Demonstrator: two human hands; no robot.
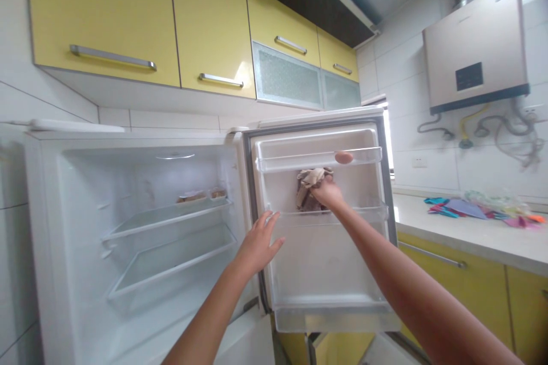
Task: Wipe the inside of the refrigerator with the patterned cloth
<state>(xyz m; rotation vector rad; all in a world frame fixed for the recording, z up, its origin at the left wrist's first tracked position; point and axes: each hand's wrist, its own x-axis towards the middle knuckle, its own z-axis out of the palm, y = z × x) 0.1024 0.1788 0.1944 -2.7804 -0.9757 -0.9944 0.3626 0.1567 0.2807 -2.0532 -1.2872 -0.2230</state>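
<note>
Head view: a white fridge [128,228] stands with its door [321,262] swung out to the right, inner side facing the camera. The right hand [329,191] is clenched on a crumpled brown-and-beige cloth [309,185], pressing it against the door's inner wall between the top door shelf [319,158] and the middle door shelf [329,215]. An egg [343,157] sits in the top shelf, just above that hand. The left hand [258,242] is open, fingers spread, flat against the door's hinge-side edge near the middle shelf; it holds nothing. The two hands are apart, the left lower and nearer.

Inside the fridge, two glass shelves [171,239] run across the compartment. On the upper one, far back at right, lie two small containers [201,195] with something brown in them; what it is cannot be told.

Yellow cabinets [128,17] with bar handles hang above, two with frosted glass fronts [286,77]. On the far right wall a water heater [477,48] carries a dark panel and a small mark at its top corner, too blurred to read. Hoses [496,128] loop below it. On the counter [471,239] at right lies colourful paper [466,208] beside a clear bag [492,201]. No writing or brand is legible anywhere.
</note>
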